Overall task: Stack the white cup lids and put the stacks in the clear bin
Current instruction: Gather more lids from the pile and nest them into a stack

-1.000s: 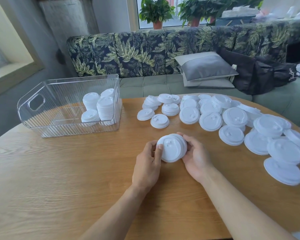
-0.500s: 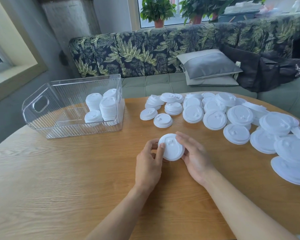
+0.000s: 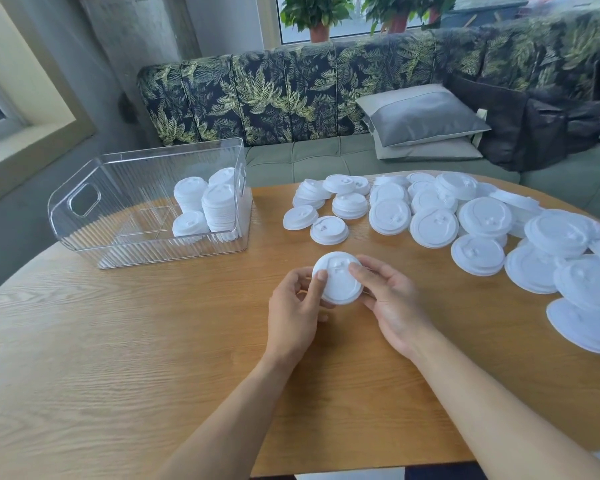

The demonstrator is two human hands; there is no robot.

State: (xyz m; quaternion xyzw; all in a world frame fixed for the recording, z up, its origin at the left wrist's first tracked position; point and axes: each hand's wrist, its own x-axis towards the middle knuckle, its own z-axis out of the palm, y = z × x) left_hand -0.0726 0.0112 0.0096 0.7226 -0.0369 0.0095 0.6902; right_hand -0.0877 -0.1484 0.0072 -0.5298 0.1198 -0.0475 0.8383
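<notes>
Both hands, left hand and right hand, hold a stack of white lids between curled fingers, just above the middle of the worktop. Loose lids crowd the far right edge. The clear bin stands by the far left edge, with lid stacks in its right end.

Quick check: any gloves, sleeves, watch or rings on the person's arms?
No. Left hand and right hand are ungloved, no rings showing. Left forearm and right forearm are uncovered to the frame edge: no sleeve, watch or bracelet in view.
</notes>
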